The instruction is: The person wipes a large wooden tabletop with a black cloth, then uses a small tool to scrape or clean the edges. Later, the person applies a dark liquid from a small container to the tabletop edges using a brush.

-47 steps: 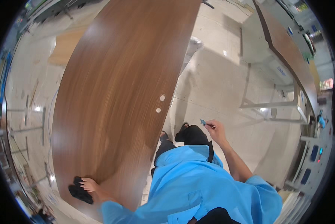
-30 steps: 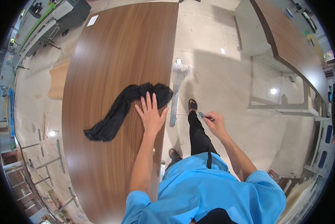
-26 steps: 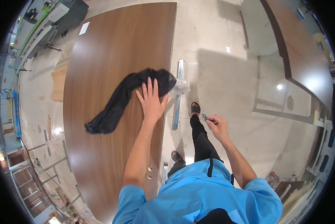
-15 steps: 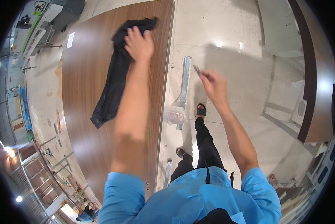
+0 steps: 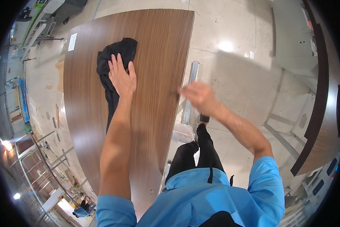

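Note:
A long black cloth [image 5: 119, 51] lies bunched on a brown wood-grain panel [image 5: 155, 56]. My left hand [image 5: 122, 80] rests flat on the cloth, fingers spread, pressing it to the surface. The cloth's tail runs back toward me and is partly covered by my left forearm. My right hand [image 5: 199, 97] is closed at the panel's right edge, smeared by motion. From its fingertips a small thin tool [image 5: 178, 91] points at the edge; it shows only as a dark blur, so its exact kind is unclear.
A metal support bar [image 5: 191, 75] and a clear plastic-wrapped roll [image 5: 183, 133] show beside the panel's right edge. Another dark-edged panel [image 5: 325, 128] stands at the far right. Machines [image 5: 45, 19] line the far left. At the lower left a person [image 5: 83, 210] is in the distance.
My left hand has slid left and nearer with the cloth, whose far end is now bunched. My right hand has swung left to the panel's edge with the small grey tool.

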The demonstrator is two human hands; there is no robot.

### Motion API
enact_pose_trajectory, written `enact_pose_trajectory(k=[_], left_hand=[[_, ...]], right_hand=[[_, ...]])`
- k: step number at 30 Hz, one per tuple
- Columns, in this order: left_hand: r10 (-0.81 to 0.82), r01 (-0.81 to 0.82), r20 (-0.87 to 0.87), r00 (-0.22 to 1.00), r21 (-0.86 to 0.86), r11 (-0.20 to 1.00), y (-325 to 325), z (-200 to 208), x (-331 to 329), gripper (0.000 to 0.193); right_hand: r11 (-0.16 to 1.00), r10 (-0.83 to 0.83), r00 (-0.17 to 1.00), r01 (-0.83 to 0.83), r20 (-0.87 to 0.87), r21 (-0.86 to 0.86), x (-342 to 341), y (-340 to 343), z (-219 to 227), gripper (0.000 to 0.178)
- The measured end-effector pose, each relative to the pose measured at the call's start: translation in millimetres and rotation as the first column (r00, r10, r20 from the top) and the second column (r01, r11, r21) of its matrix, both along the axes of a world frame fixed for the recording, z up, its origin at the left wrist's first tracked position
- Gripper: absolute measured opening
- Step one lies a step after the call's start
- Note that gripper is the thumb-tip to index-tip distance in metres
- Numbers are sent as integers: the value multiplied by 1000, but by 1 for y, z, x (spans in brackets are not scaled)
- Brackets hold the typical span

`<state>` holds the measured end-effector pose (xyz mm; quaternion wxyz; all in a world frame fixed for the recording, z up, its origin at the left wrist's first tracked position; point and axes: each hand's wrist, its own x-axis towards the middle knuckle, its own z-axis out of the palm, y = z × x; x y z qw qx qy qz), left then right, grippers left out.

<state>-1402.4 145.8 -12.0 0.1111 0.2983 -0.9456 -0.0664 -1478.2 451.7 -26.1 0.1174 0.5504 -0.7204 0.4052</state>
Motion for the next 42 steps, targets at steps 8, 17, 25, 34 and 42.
enact_pose_trajectory(k=[8, 17, 25, 34, 42], left_hand=[[-5, 5, -3, 1000, -16, 1000, 0, 1, 2, 62], [-27, 26, -36, 999, -19, 999, 2, 1, 4, 64], [-18, 18, -18, 1000, -18, 1000, 1, 4, 0, 64], [-92, 73, -137, 986, -133, 988, -17, -19, 2, 54], [-121, 131, -112, 986, 94, 987, 130, 37, 215, 45]], right_hand=[[808, -585, 811, 583, 1, -86, -186, -55, -11, 21], [945, -327, 941, 328, 85, 0, -118, -31, 12, 15], [861, -507, 861, 504, -33, -65, -165, -52, -16, 22], [997, -74, 634, 69, 770, 39, 115, 80, 23, 19], [773, -366, 56, 574, 929, 270, 186, 237, 11, 19]])
